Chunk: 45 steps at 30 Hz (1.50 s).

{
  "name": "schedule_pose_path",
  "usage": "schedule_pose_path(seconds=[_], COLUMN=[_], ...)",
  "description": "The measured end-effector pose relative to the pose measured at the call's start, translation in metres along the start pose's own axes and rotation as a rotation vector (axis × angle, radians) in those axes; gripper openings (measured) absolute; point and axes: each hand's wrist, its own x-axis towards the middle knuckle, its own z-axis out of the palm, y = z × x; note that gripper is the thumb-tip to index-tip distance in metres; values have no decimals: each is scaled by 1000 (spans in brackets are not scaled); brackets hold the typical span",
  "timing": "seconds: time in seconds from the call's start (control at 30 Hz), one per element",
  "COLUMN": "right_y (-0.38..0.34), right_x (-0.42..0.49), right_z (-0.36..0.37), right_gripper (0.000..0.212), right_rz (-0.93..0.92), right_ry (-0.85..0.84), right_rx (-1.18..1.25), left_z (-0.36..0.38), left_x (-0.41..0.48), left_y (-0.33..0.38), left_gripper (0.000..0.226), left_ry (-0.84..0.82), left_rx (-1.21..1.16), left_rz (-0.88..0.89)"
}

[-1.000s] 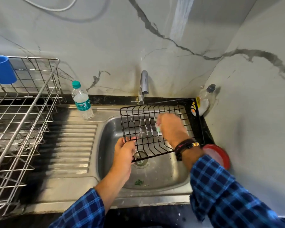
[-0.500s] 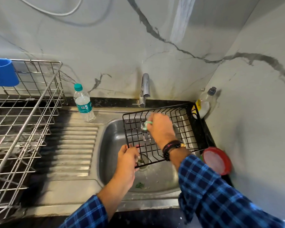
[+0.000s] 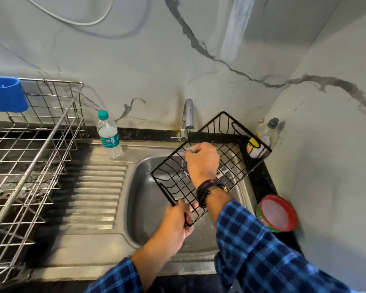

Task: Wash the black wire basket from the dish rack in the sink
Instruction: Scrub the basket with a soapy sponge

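Note:
The black wire basket (image 3: 235, 149) hangs tilted over the steel sink (image 3: 144, 187), its far corner raised toward the right wall. My left hand (image 3: 175, 220) grips its near corner. My right hand (image 3: 201, 161) is inside the basket and pinches a small green scrubber against the wires. The tap (image 3: 187, 119) stands just behind the basket, and a thin stream of water falls past my right hand. The silver dish rack (image 3: 30, 157) sits on the counter at the left.
A water bottle (image 3: 109, 134) stands on the drainboard beside the rack. A soap bottle (image 3: 264, 134) sits in the back right corner behind the basket. A red-lidded tub (image 3: 278, 212) rests on the counter right of the sink. A blue holder (image 3: 5, 95) hangs on the rack.
The basket has turned and tipped, its far right corner lifting toward the wall. My left hand shifted right along the near corner, and my right hand moved toward the basket's far edge.

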Motion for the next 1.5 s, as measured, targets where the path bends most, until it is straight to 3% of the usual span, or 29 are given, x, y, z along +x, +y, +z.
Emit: schedule_pose_path(seconds=[0.3, 0.4, 0.57, 0.63, 0.73, 0.87, 1.0, 1.07, 1.2, 1.4, 1.5], right_y=[2, 8, 25, 25, 23, 14, 9, 12, 35, 27, 13], right_x=[-27, -11, 48, 58, 49, 10, -9, 8, 60, 50, 29], right_z=[26, 12, -55, -63, -49, -10, 17, 6, -47, -35, -16], right_gripper=[12, 8, 11, 12, 10, 1, 13, 3, 10, 10, 9], right_rz=[-171, -87, 55, 88, 52, -25, -121, -72, 29, -74, -121], right_ry=[-297, -215, 199, 263, 205, -26, -202, -160, 130, 131, 92], right_rx=[-287, -157, -26, 6, -72, -80, -92, -80, -236, -306, -205], left_z=[-2, -5, -17, -18, -16, -2, 6, -3, -28, -26, -20], left_x=[9, 9, 14, 14, 15, 12, 11, 12, 21, 13, 11], left_y=[3, 11, 18, 11, 1, 6, 19, 27, 37, 38, 33], left_gripper=[27, 27, 25, 23, 22, 24, 22, 26, 25, 30, 28], left_ry=[-46, -42, -11, -26, -43, -69, -123, -78, -9, -142, -170], left_rx=[95, 129, 140, 154, 159, 212, 295, 275, 269, 380, 373], left_rz=[-72, -34, 43, -2, -25, 39, 164, 180, 258, 356, 356])
